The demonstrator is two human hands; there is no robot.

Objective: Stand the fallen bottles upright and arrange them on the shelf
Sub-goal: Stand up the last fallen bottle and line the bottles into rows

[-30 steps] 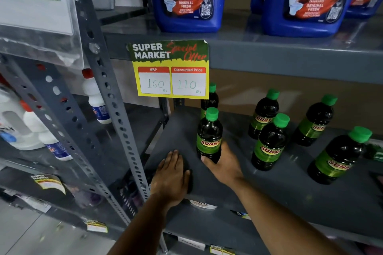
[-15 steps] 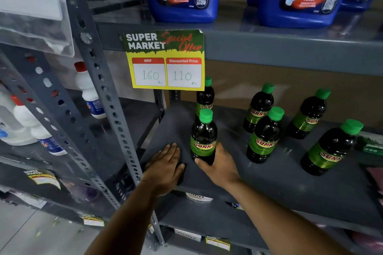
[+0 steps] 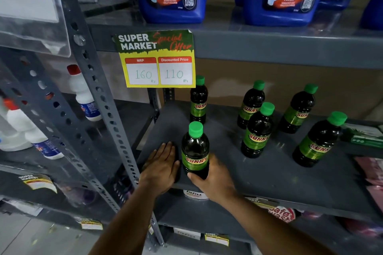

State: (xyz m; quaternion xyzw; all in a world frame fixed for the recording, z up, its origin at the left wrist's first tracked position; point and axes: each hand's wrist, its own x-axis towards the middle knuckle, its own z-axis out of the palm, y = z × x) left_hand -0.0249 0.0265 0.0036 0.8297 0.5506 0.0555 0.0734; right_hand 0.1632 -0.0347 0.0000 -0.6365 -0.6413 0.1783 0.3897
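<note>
Bottle work carried on at the grey metal shelf (image 3: 269,172), seen only from the head camera. Right hand (image 3: 213,178) was wrapped around the base of the dark green-capped "Sunny" bottle (image 3: 195,151), fingers closed on it, the bottle upright at the shelf's front left corner. Left hand (image 3: 161,168) lay flat on the shelf just beside that bottle, fingers spread and holding nothing. Compared with a second earlier, little had shifted: both hands kept their places, the bottle stayed standing. Behind it stood a second matching bottle (image 3: 198,101), below the yellow price card (image 3: 156,60). Four more matching bottles (image 3: 257,130) stood to the right of the held one, all upright, loosely scattered. Judging from that, righting looked finished; lining them into tidy rows remained.
</note>
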